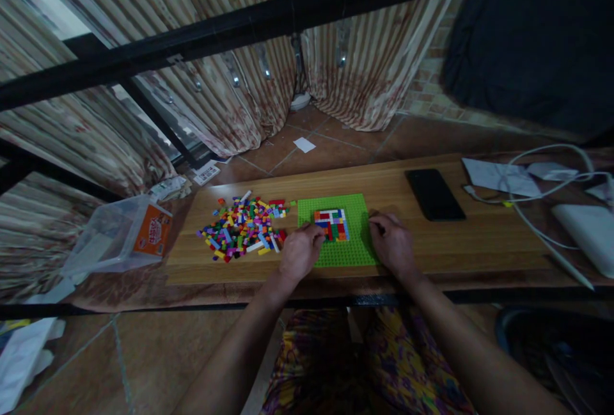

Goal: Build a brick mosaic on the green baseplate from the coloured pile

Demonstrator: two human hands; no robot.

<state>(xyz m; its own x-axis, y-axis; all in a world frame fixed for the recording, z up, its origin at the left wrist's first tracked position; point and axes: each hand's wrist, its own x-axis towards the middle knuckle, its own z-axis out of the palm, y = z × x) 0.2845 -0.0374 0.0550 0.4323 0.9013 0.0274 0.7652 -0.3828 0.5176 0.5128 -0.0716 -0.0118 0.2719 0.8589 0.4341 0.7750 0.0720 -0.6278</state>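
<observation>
A green baseplate (350,210) lies on the wooden table (480,242), with a small patch of coloured bricks (330,222) pressed onto its middle. My left hand (300,252) rests at the plate's left edge, its fingers curled beside the brick patch; whether it holds a brick is hidden. At the plate's right edge sits my right hand (392,241), fingers bent and touching the plate. Left of the plate lies a pile of loose coloured bricks (242,226).
A black phone (434,194) lies right of the plate. White cables (542,191), papers and a white device (588,233) sit at the far right. A clear plastic tub (118,236) stands off the table's left end. Black bars cross overhead.
</observation>
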